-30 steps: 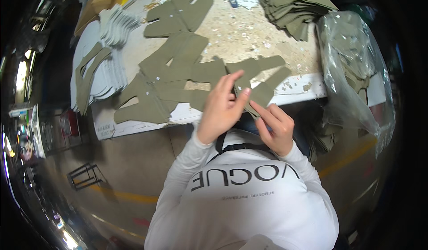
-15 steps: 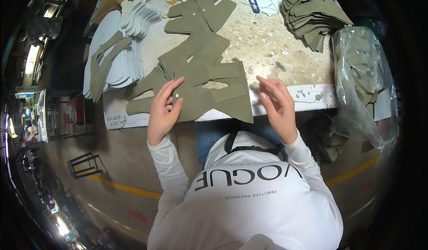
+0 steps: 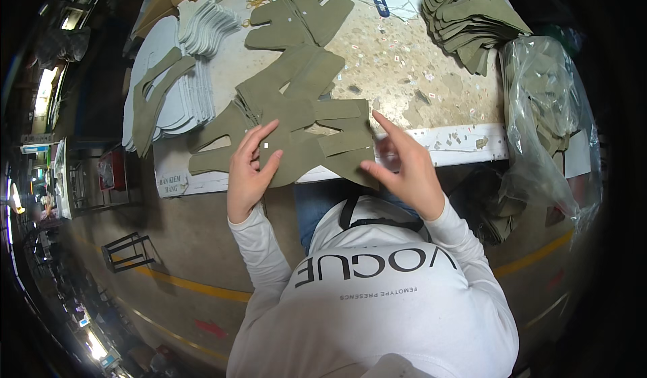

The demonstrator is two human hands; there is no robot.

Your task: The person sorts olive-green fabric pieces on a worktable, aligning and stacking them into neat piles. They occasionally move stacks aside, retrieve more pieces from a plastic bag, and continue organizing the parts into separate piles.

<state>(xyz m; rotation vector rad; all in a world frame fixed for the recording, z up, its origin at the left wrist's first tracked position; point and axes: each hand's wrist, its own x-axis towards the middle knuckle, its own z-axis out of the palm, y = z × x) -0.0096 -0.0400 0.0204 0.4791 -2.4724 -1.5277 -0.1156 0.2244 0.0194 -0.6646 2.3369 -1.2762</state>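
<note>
Flat olive-green cut pieces (image 3: 296,118) lie overlapped on the table at its near edge, with slots cut into them. My left hand (image 3: 253,169) rests on the left part of the nearest piece, fingers apart, beside a small white sticker (image 3: 266,145). My right hand (image 3: 404,165) is at the right end of the same pieces, thumb and forefinger spread wide, with the thumb over the olive edge. Whether the right fingertips touch the material I cannot tell. Farther back lies another pair of olive pieces (image 3: 300,17) with small white stickers.
Pale grey stacked pieces (image 3: 182,88) stand at the left, with an olive forked piece (image 3: 149,111) on top. Blue thread snips (image 3: 379,2) lie at the back. An olive stack (image 3: 468,14) and a clear plastic bag (image 3: 546,108) are at the right. Scraps litter the worn tabletop (image 3: 397,54).
My right hand has moved left to the right edge of the olive pieces, its thumb and forefinger opening wider. My left hand stays almost in place.
</note>
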